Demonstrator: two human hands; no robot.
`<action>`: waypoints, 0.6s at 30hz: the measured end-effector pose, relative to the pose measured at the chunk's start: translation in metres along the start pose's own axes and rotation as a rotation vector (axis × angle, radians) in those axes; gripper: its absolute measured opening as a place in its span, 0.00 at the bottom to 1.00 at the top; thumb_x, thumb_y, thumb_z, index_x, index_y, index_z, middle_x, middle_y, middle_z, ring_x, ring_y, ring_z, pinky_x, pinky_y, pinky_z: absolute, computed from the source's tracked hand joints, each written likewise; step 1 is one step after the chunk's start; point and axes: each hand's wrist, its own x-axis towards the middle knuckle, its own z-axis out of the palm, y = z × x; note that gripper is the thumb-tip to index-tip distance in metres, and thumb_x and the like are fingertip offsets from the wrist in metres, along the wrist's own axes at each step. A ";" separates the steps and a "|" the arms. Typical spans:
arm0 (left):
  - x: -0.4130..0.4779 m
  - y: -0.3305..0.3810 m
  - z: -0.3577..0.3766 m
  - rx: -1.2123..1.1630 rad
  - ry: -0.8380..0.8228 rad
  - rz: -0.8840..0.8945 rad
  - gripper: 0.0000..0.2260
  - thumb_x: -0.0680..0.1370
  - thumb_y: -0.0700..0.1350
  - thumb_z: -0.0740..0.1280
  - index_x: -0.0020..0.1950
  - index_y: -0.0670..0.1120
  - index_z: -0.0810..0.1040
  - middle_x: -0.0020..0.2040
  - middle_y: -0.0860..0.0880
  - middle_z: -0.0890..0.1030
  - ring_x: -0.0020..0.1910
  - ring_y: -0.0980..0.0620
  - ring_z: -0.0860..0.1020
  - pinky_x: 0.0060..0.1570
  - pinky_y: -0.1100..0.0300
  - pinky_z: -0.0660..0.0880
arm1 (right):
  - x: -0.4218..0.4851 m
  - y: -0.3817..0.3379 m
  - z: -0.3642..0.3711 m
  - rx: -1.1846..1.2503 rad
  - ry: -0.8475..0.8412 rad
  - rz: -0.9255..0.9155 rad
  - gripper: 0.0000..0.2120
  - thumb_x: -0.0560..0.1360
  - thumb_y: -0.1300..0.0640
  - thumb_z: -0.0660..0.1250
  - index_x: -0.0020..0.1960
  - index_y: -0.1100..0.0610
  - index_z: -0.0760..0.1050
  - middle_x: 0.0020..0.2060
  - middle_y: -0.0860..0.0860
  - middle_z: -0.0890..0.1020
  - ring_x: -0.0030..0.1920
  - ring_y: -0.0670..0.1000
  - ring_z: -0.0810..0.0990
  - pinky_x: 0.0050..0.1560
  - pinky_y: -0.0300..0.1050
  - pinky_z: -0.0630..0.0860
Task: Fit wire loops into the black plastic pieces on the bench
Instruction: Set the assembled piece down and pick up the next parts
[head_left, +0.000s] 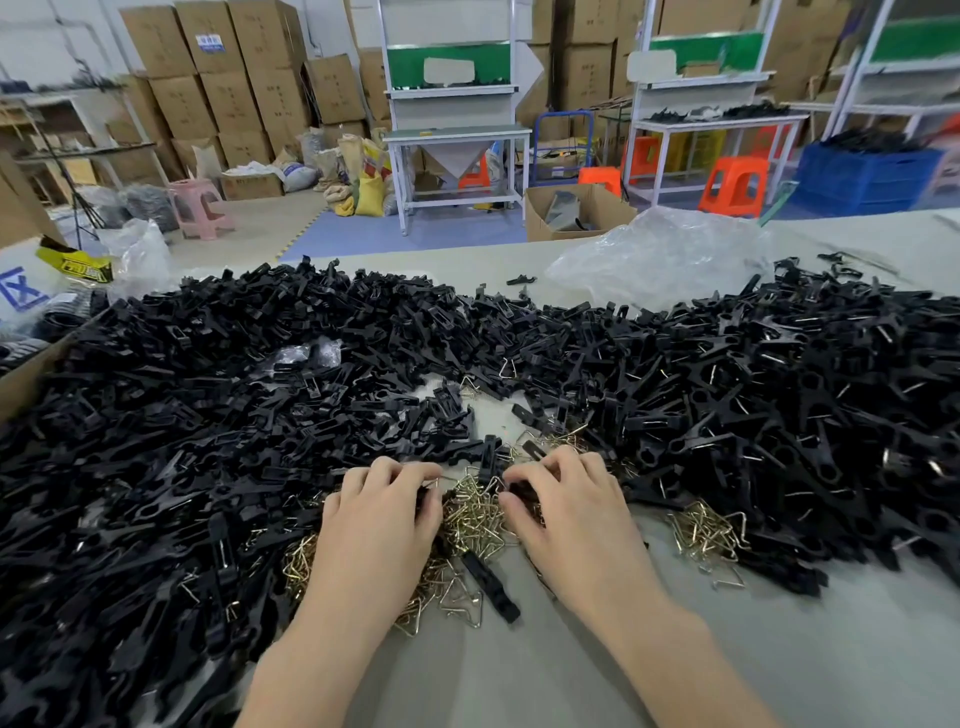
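We're far from done. Many black plastic pieces in the right heap (779, 405) already show wire, while the left heap (208, 415) looks mostly bare. Our left hand (382, 525) and right hand (569, 519) sit over the wire loops (475, 512) mid-bench (519, 675). Fingers are curled, each hand apparently pinching a black piece (519, 491); we can't tell if a loop is in either pinch. The loops are tangled, with a loose piece (491, 582) among them. A crumpled plastic bag (660, 260) lies behind.
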 end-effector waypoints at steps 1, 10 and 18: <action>0.001 -0.001 0.000 -0.003 -0.023 0.007 0.15 0.83 0.59 0.56 0.67 0.62 0.73 0.59 0.59 0.72 0.64 0.53 0.66 0.62 0.55 0.64 | 0.000 0.000 -0.001 -0.006 -0.013 0.003 0.17 0.81 0.42 0.58 0.66 0.45 0.74 0.54 0.45 0.74 0.57 0.48 0.70 0.61 0.45 0.69; -0.006 0.001 0.002 -0.023 0.120 0.111 0.12 0.81 0.57 0.58 0.55 0.56 0.79 0.58 0.55 0.75 0.61 0.50 0.72 0.60 0.53 0.69 | 0.001 0.003 -0.006 0.059 -0.055 0.037 0.13 0.80 0.41 0.62 0.61 0.44 0.75 0.52 0.42 0.67 0.56 0.44 0.66 0.60 0.40 0.66; -0.011 0.011 -0.005 -0.374 0.359 0.149 0.13 0.84 0.56 0.50 0.52 0.55 0.73 0.44 0.61 0.77 0.48 0.60 0.71 0.51 0.55 0.70 | 0.005 0.001 -0.013 0.477 0.019 0.153 0.04 0.78 0.50 0.71 0.48 0.42 0.77 0.51 0.35 0.77 0.51 0.38 0.78 0.52 0.38 0.74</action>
